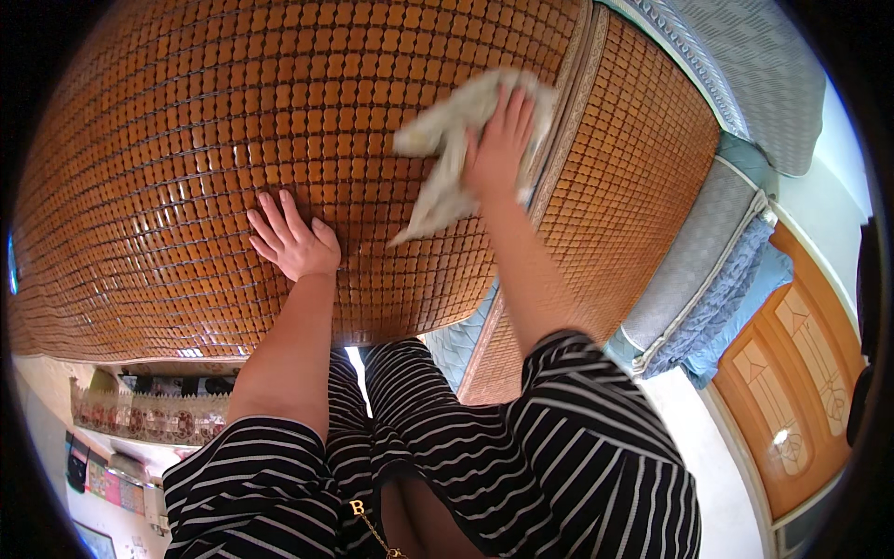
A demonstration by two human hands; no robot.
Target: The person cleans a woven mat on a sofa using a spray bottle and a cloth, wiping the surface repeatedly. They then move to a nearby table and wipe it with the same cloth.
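A brown mat of small glossy tiles (307, 105) spreads before me. My left hand (295, 241) lies palm down on it, fingers apart, with nothing in it. Farther right, my right hand (499, 147) presses flat on a crumpled pale cloth (447, 189) against the mat, close to its patterned fabric border. The right hand and the cloth are slightly blurred. Beyond the border lies a second mat of smaller brown tiles (628, 119).
Grey bedding (698, 237) and a fluffy blue-grey textile (733, 293) are at the right, near a wooden door (789, 370). A grey padded headboard (761, 77) stands upper right. A lace-edged cloth (140, 416) hangs at lower left.
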